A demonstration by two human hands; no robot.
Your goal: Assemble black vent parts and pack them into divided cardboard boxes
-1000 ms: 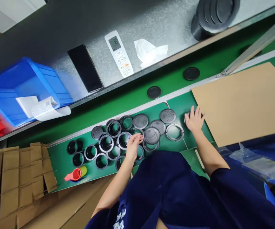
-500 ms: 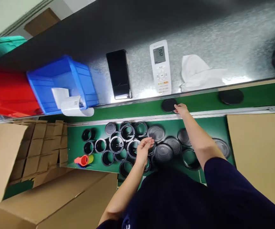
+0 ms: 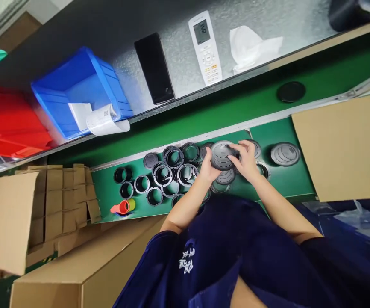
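A round dark-grey louvred air vent (image 3: 222,155) is held up over the green bench, its slatted face towards me. My left hand (image 3: 209,167) grips its left edge, thumb up along the rim. My right hand (image 3: 246,159) is closed at the vent's right side, fingertips against its face and rim. Below the hands lie more round vents, partly hidden. Several black open rings (image 3: 162,174) stand grouped to the left of my left hand. Another louvred vent (image 3: 285,154) lies apart on the right.
A red and yellow ring-shaped piece (image 3: 124,207) lies at the bench's left. Cardboard boxes (image 3: 57,261) stand at left, a cardboard sheet (image 3: 342,145) at right. The shelf above holds a blue bin (image 3: 114,85), phone (image 3: 154,68) and remote (image 3: 206,49). A black disc (image 3: 291,92) lies on the ledge.
My right hand has come back from the ledge, where the black disc it touched no longer lies. Both hands have met on a louvred vent. The view has tilted and shifted.
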